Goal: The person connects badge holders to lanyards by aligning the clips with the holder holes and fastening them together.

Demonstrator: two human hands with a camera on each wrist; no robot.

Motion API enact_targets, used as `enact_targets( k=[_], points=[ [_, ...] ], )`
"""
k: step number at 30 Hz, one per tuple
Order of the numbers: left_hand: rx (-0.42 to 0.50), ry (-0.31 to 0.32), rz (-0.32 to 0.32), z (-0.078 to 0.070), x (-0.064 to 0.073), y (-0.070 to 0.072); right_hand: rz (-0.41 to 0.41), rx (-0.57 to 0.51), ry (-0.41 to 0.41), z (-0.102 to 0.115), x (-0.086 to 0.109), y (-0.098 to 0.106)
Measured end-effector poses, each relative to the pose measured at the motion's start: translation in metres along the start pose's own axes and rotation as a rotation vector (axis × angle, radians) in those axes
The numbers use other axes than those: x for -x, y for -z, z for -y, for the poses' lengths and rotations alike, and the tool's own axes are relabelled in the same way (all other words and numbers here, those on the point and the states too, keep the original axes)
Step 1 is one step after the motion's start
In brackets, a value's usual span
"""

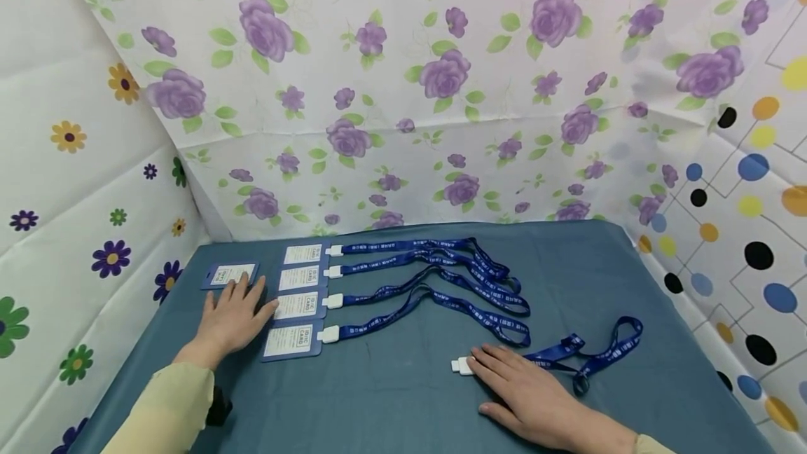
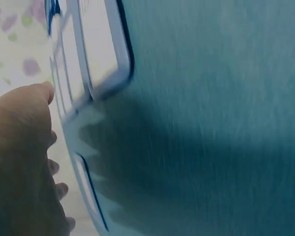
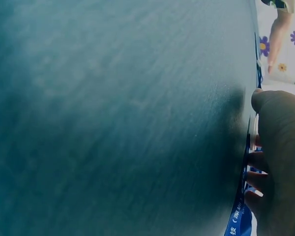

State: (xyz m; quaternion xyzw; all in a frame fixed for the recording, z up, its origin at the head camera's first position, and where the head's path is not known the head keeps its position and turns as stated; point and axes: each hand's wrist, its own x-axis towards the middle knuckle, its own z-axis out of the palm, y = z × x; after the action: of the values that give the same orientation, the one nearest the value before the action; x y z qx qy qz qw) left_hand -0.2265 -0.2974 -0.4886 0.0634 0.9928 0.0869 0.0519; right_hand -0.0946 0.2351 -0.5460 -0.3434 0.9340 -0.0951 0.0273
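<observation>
In the head view a single blue badge holder with a white ID card lies at the far left of the table. My left hand is spread, its fingertips at the holder's near edge; contact cannot be told. In the left wrist view, this holder lies beyond the fingers. My right hand lies palm down over a loose blue lanyard, its fingers nearly straight and touching the white clip. In the right wrist view, the printed blue strap shows under the fingers. No badge holder hangs on that clip.
Several badge holders stand in a column right of my left hand, each joined by a white clip to a blue lanyard stretched rightward. They lie on a blue-green tablecloth. Flowered cloth hangs behind the table.
</observation>
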Motion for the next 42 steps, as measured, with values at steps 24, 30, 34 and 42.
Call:
enact_targets(
  k=[24,30,34,42],
  points=[
    [0.069,0.111,0.157,0.035,-0.015,0.001,0.055,-0.042,-0.041,0.007,-0.01,0.003],
    [0.057,0.094,0.169,0.03,-0.013,0.004,0.047,-0.035,-0.031,0.007,-0.008,0.004],
    [0.04,0.079,0.16,0.028,-0.005,0.004,0.042,-0.035,-0.03,0.007,-0.008,0.005],
    [-0.005,0.094,0.228,0.024,0.014,0.01,0.033,-0.02,-0.02,0.007,-0.008,0.004]
  ],
)
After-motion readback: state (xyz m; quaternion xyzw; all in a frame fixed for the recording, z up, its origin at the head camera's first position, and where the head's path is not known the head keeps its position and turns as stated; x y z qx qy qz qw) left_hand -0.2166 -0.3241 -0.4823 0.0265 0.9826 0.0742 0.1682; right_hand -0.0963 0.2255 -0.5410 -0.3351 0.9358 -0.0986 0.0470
